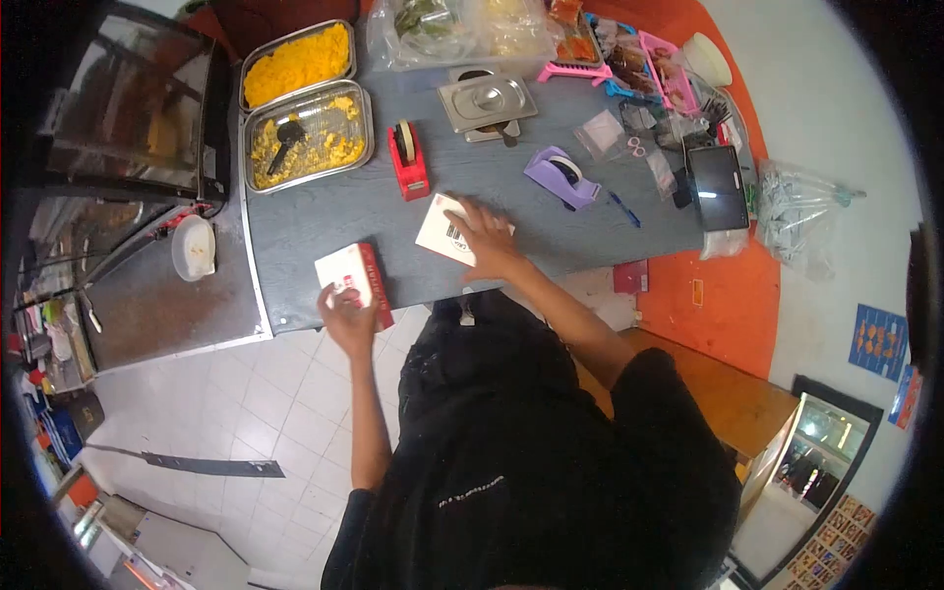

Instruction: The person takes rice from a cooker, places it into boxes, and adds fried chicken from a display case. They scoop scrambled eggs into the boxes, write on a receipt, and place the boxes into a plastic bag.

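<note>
My left hand (347,322) has its curled fingers on the near end of a white-and-red carton box (346,265). This box lies at the table's front edge, its red side with white lettering facing right. Farther right, my right hand (484,242) reaches across a second white box (439,224) with dark print on top. Its fingers lie over the far part and the thumb is at the near edge; the hand covers the box's right half. Beyond the boxes stand a red tape dispenser (409,167) and a purple tape dispenser (562,179).
Two metal trays, one full of yellow food (295,67), the other (366,147) with scraps and a black scoop (286,144), stand back left. A steel lid (486,101), pen (623,209), scissors (637,147) and dark screen device (717,187) occupy the table (305,221).
</note>
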`<action>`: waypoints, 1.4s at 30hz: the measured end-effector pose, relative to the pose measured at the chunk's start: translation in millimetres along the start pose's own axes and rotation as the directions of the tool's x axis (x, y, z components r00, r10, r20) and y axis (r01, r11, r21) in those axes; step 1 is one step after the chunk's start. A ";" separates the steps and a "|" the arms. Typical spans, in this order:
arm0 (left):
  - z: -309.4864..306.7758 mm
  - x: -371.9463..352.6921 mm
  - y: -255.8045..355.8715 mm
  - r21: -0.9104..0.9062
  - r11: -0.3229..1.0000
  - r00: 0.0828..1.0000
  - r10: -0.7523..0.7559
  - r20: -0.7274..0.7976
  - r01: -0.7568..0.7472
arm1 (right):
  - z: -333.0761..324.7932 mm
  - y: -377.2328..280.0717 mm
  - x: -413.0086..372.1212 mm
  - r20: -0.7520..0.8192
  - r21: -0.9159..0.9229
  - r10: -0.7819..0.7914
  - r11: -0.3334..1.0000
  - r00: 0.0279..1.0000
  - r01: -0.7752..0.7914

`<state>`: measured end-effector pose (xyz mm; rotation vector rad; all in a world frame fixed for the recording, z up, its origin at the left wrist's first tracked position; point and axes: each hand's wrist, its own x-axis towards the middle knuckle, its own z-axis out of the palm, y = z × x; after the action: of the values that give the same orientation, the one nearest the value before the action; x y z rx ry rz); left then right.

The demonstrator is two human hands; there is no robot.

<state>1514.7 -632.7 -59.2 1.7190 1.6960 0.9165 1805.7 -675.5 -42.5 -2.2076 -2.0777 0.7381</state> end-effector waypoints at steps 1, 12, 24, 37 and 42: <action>9.2 -3.0 11.5 0.092 0.996 0.999 -0.007 0.044 0.003 | 17.4 12.2 -7.0 -0.072 0.043 0.078 0.996 0.994 -0.075; 126.1 -23.9 75.0 -0.158 0.896 0.781 0.440 0.443 -0.415 | -36.0 33.9 -86.3 -0.521 0.388 0.408 0.896 0.750 -0.218; 179.1 -28.6 93.0 -0.407 0.910 0.887 0.121 0.445 0.079 | -52.4 100.8 -118.2 -0.582 0.682 0.498 0.729 0.643 0.053; 314.2 -210.3 394.2 -0.695 0.645 0.437 0.750 0.497 -0.318 | -53.4 638.2 -388.3 -0.705 0.678 0.698 0.609 -0.128 -0.413; 411.2 -315.8 504.6 -0.764 0.568 -0.008 0.801 0.598 -0.306 | -73.2 680.2 -387.8 -0.302 0.269 0.929 0.299 0.215 -0.915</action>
<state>2159.2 -941.0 55.1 1.9624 -0.1724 0.2569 2468.2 -1097.9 -77.9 -3.0886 -0.2924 0.1734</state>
